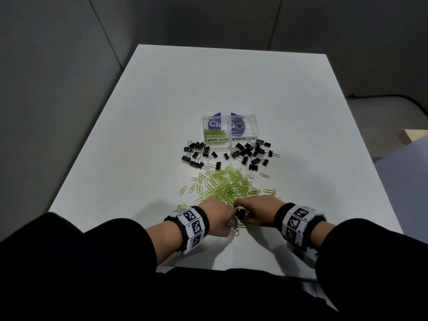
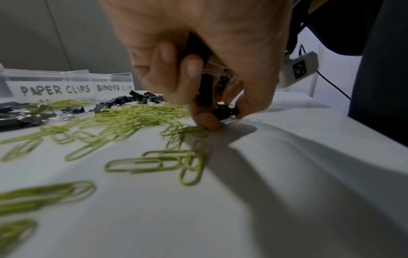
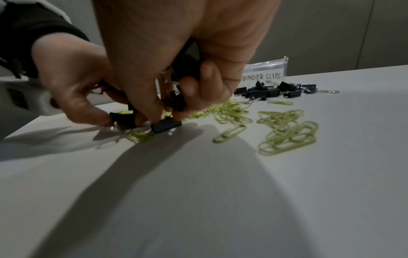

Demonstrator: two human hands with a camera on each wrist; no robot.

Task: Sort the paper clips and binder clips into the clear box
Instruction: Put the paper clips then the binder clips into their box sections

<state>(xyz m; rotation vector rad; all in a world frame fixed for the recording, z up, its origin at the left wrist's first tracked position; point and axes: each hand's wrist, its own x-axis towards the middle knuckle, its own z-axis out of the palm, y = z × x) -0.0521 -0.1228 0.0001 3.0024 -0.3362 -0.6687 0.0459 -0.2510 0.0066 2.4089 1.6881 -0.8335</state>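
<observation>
White desk: both hands, left and right, curl around black binder clips beside green paper clips.

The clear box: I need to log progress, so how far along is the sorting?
Early on. Done: the clear box holds a few paper clips in its left compartment; the binder-clip side looks empty. In hand: the left hand and right hand both grip black binder clips at the near edge. Left: the green pile and two black clusters on the table.
</observation>
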